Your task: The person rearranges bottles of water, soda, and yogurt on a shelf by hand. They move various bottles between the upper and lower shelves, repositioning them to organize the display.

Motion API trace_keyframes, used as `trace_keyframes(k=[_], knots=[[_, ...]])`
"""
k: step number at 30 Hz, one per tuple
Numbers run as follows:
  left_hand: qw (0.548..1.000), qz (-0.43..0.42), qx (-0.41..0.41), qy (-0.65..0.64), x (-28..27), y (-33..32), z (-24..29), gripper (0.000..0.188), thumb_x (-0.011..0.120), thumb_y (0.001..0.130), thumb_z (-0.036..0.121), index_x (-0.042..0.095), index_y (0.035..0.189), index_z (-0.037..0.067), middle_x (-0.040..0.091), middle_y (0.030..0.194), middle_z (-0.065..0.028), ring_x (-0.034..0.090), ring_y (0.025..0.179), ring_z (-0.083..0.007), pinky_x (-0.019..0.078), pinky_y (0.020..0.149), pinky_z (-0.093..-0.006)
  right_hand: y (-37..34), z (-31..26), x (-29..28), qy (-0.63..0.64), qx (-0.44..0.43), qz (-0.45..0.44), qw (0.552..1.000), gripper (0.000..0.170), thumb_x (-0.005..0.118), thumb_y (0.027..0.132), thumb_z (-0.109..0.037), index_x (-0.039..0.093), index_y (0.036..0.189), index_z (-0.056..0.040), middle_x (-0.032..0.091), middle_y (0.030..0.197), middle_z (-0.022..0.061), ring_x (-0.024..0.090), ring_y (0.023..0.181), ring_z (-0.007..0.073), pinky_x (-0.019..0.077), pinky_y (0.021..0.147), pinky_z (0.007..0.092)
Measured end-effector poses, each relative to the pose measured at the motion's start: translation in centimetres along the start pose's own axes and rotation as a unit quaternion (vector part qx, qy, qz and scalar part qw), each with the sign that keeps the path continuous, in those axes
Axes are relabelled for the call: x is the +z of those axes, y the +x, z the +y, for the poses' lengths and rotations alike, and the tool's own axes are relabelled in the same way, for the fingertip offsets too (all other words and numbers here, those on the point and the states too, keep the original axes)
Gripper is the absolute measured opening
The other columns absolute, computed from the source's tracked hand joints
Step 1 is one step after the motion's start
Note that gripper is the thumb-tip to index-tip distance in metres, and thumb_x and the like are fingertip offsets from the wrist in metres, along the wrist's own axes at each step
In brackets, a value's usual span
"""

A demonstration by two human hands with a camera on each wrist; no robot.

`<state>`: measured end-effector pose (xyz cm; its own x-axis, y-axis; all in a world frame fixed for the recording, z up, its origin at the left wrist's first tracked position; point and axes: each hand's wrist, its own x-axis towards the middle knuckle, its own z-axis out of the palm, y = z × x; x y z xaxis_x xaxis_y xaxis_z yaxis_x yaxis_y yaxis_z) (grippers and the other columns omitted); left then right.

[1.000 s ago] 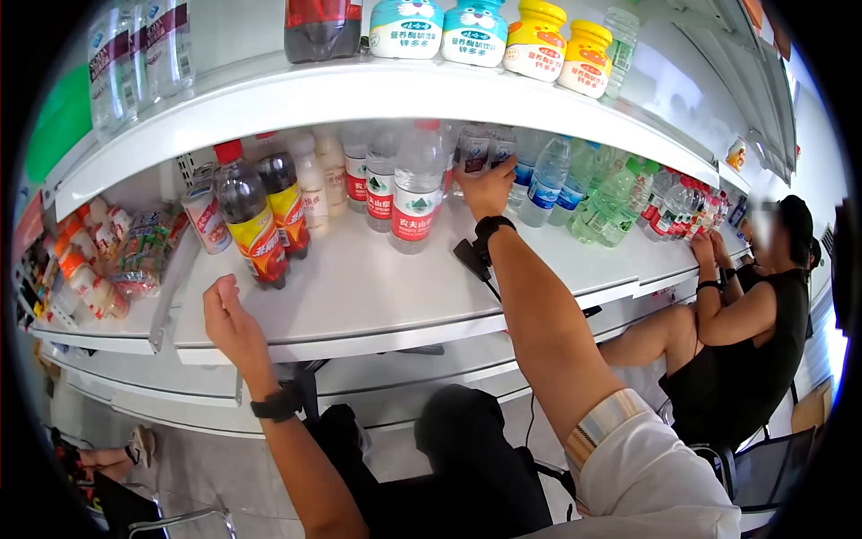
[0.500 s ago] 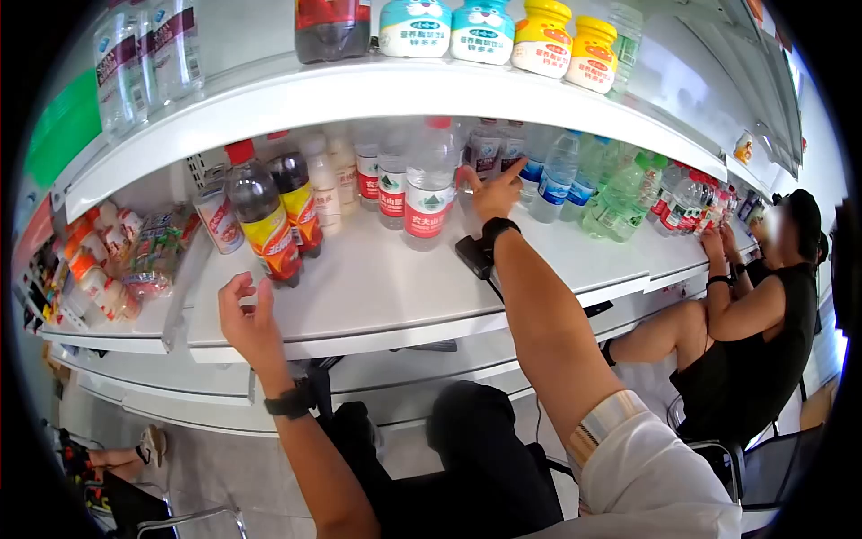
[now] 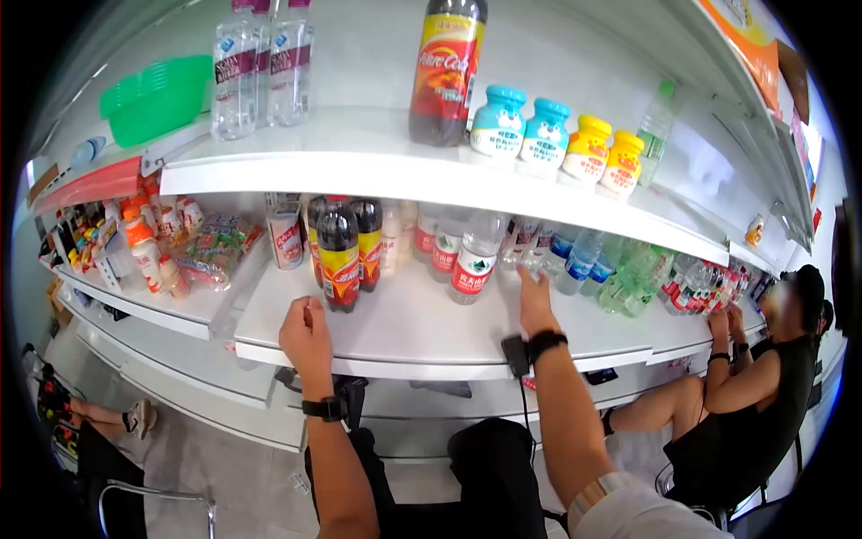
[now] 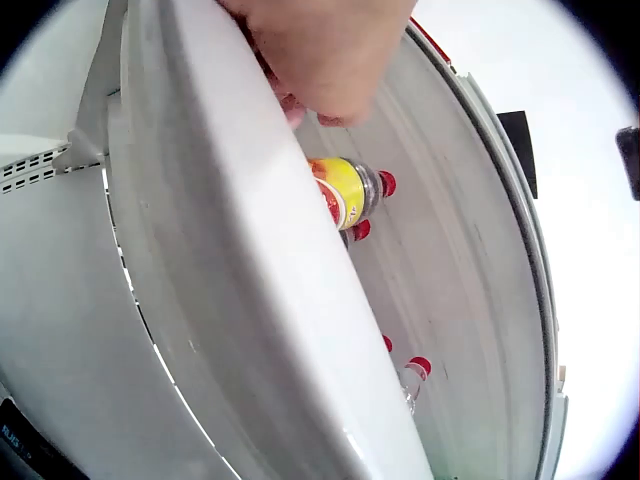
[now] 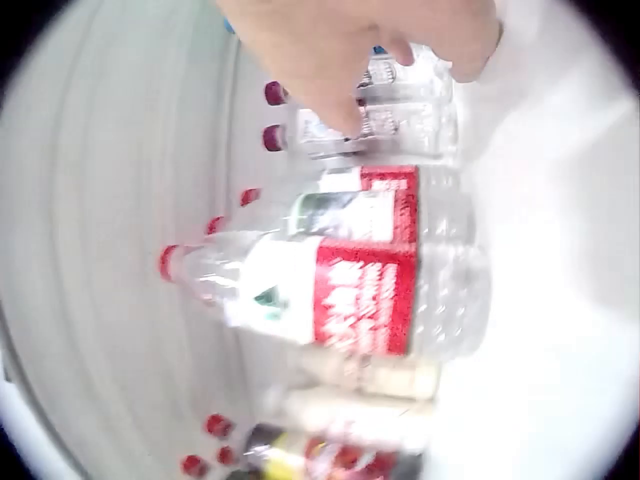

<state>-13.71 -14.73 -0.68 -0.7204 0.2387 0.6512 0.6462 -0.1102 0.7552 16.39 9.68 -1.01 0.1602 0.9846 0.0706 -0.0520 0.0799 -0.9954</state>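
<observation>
My right hand (image 3: 537, 307) holds nothing, its fingers loosely bent over the lower shelf. Just beyond it stand clear bottles with purple caps (image 5: 274, 138), and to its left a water bottle with a red and white label (image 3: 470, 274). In the right wrist view the thumb and fingers overlap the purple-capped bottles. My left hand (image 3: 306, 346) hovers at the shelf's front edge, fingers loosely curled and nothing in them. Closest to it is a cola bottle (image 3: 339, 269) with a yellow and red label, beside other cola bottles.
The upper shelf (image 3: 359, 171) overhangs the lower one and bears a large cola bottle (image 3: 447, 76) and small yogurt drinks (image 3: 498, 126). Blue-labelled and green bottles (image 3: 633, 283) stand to the right. A black device (image 3: 515, 356) with a cable hangs by my right wrist. Another person (image 3: 763, 377) sits at far right.
My right hand has drawn back toward me from the purple-capped bottles, its fingers now lower. The left hand's fingers have curled in. The head view has tilted up, showing more of the upper shelf.
</observation>
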Motion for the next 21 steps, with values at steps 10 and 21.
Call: trace_keyframes(k=[10, 21], knots=[[1.000, -0.015, 0.013, 0.007, 0.0, 0.1, -0.7, 0.013, 0.062, 0.091, 0.013, 0.067, 0.090, 0.001, 0.059, 0.063, -0.0102, 0.057, 0.055, -0.0201, 0.0446, 0.055, -0.0320, -12.2, -0.8, -1.2, -0.049, -0.057, -0.144, 0.987, 0.018, 0.058, 0.092, -0.015, 0.062, 0.092, 0.0028, 0.062, 0.074, 0.0044, 0.063, 0.064, 0.0155, 0.0479, 0.054, 0.0320], [0.999, -0.032, 0.030, -0.023, -0.9, 1.5, -0.9, 0.020, 0.052, 0.097, 0.010, 0.065, 0.086, 0.001, 0.059, 0.066, -0.0093, 0.051, 0.055, -0.0153, 0.0391, 0.053, -0.0306, -15.5, -0.7, 1.5, -0.299, -0.319, 0.051, 0.898, 0.034, 0.064, 0.087, -0.024, 0.056, 0.060, -0.0046, 0.054, 0.056, 0.0181, 0.055, 0.053, 0.0414, 0.0425, 0.050, 0.0475]])
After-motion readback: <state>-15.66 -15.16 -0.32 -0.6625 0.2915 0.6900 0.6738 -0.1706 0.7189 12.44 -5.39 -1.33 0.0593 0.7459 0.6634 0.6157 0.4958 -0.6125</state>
